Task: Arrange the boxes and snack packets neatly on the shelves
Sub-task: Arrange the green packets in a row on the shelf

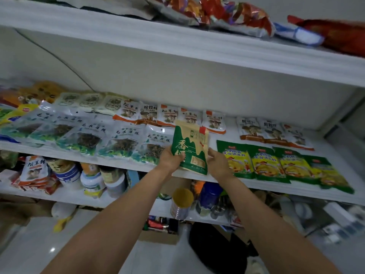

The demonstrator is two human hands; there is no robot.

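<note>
One tan paper packet (190, 147), printed with green hills, white characters and a red corner seal, stands upright above the front edge of the middle shelf (246, 184). The left hand (170, 158) grips its lower left side. The right hand (217, 163) holds its right edge with curled fingers.

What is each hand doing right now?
Left hand: grips the green and tan packet by its left edge.
Right hand: holds the packet's right edge.
</note>
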